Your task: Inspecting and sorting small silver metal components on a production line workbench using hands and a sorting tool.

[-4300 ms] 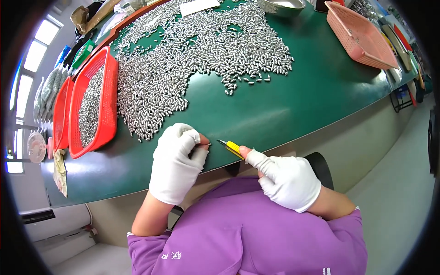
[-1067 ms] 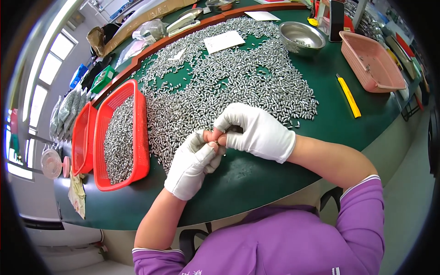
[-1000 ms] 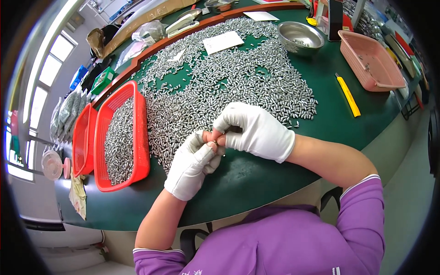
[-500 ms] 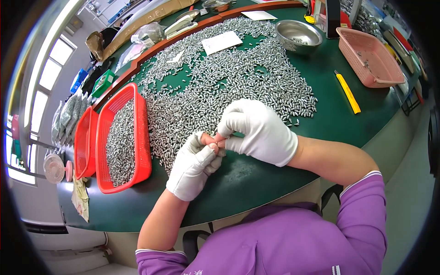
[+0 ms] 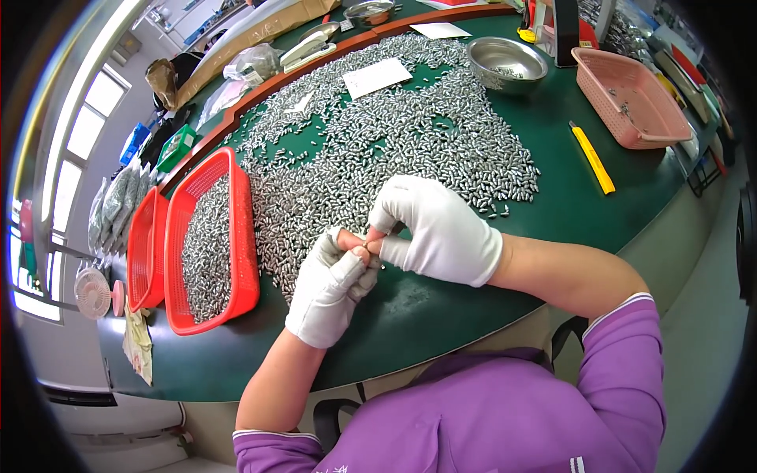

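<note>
My left hand (image 5: 329,288) and my right hand (image 5: 438,231) meet fingertip to fingertip over the near edge of a wide spread of small silvery metal pieces (image 5: 426,150). Both wear white gloves that leave some fingertips bare. Each hand is closed in a pinch, and whatever sits between the fingertips is too small and too covered to name. To the left of my left hand, a red plastic basket (image 5: 249,272) holds a heap of the same kind of pieces.
A second red basket (image 5: 142,272) stands further left, by a small pink fan (image 5: 93,292). White paper (image 5: 377,77) lies on the pieces. Beyond are a metal bowl (image 5: 507,65), a yellow utility knife (image 5: 593,160) and a pink basket (image 5: 662,130) on the green table (image 5: 441,315).
The pinched hands have stayed together with hardly any movement. The whole view has shifted slightly, so the far bowl, knife and pink basket appear a little further left.
</note>
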Demonstrator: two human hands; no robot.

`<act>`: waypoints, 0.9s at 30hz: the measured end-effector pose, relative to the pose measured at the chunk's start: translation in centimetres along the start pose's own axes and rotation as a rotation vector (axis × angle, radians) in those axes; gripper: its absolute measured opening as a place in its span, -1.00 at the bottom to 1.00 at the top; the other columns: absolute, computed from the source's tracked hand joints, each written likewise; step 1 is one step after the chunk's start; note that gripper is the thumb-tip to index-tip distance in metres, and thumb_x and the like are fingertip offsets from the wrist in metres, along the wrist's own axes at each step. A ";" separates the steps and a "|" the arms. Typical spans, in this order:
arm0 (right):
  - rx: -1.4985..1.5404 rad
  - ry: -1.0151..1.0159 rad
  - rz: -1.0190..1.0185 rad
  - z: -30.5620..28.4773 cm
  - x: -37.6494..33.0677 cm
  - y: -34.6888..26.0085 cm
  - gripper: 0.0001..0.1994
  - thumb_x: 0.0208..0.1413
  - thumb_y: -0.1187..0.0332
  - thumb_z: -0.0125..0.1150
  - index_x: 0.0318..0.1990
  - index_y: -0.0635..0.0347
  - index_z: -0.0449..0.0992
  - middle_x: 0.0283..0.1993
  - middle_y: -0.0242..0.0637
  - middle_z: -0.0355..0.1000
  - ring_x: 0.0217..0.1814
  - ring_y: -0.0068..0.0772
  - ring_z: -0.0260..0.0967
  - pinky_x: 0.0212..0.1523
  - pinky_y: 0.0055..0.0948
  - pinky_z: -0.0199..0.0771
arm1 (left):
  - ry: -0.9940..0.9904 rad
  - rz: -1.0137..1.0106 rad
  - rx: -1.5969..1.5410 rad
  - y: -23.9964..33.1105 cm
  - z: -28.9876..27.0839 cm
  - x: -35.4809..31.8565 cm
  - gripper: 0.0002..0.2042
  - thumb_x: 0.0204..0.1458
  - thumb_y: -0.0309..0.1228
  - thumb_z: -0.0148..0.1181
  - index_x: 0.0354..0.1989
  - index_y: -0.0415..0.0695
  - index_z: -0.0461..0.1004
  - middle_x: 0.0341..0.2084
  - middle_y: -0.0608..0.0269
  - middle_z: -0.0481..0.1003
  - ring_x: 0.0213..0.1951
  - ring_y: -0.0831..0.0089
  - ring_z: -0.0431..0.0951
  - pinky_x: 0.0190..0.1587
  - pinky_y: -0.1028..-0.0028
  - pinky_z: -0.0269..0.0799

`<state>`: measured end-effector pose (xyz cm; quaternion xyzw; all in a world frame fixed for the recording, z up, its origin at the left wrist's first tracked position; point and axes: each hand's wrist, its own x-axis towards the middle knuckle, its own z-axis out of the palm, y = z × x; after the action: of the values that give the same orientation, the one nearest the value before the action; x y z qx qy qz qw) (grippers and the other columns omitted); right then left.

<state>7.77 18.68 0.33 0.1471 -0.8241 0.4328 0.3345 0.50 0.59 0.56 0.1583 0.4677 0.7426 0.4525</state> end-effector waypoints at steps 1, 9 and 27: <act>0.035 -0.034 0.052 0.0 0.1 0.0 -0.83 -0.17 0.54 0.35 -0.43 0.18 0.45 -0.42 -0.27 0.40 -0.37 -0.26 0.39 -0.32 -0.37 0.40 | -0.014 0.030 0.029 0.0 0.0 0.0 -0.86 0.13 -0.44 0.18 -0.26 -0.10 0.32 -0.42 0.30 0.41 -0.52 0.64 0.25 -0.47 0.65 0.15; 0.037 0.036 0.269 -0.7 0.9 1.2 -0.96 0.06 0.50 0.19 -0.34 0.24 0.46 -0.39 -0.23 0.41 -0.33 -0.37 0.38 -0.24 -0.44 0.40 | 0.081 0.116 0.235 0.3 0.3 0.2 -0.87 0.11 -0.43 0.11 -0.24 -0.10 0.30 -0.50 0.42 0.30 -0.53 0.68 0.22 -0.50 0.68 0.10; -1.243 0.327 0.700 -20.4 -6.0 4.4 -0.60 0.16 0.02 0.04 -0.11 0.16 0.52 -0.15 -0.05 0.51 -0.07 -0.01 0.47 -0.03 -0.12 0.46 | 0.157 0.312 1.154 -1.0 2.5 -0.3 -0.93 0.03 -0.60 0.15 -0.38 -0.14 0.41 -0.61 0.56 0.26 -0.56 0.76 0.18 -0.49 0.67 0.13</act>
<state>18.51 37.54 1.71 -0.4085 -0.8558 -0.0170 0.3169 2.86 1.91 1.08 0.3896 0.7984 0.4360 0.1435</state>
